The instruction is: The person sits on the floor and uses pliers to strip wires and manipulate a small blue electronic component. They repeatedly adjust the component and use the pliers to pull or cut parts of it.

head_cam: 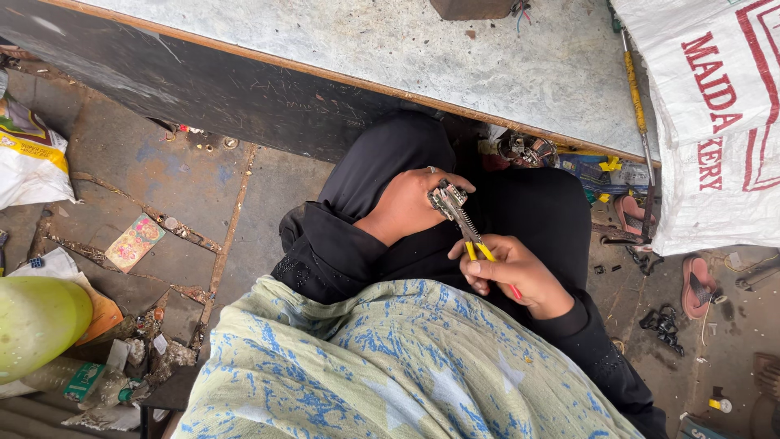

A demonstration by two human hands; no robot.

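- Overhead, the grey workbench (455, 49) fills the top of the view, its dark front edge running down to the right; a white printed sack (715, 122) lies over its right end
- Below that, your lap is covered by a pale green and blue cloth (382, 366), with black sleeves coming out over it
- At the left edge sits a yellow-green plastic container (36, 321) among litter on the stone floor (162, 171); pink sandals (697, 284) lie at the right
- Your left hand (402, 207) is clenched around a small metal part (445, 197), held up just under the bench edge, above your lap
- Your right hand (516, 272) is gripping the pliers (470, 232) by their yellow handles, the nose touching the metal part
- The part looks rigid, light and sharp-edged, so judge it unlikely to bend but apt to twist or slip; keep your fingers on its flat sides, clear of the pliers' nose
- The pliers look stiff and fairly light; hold them well back on the sleeved handles for leverage
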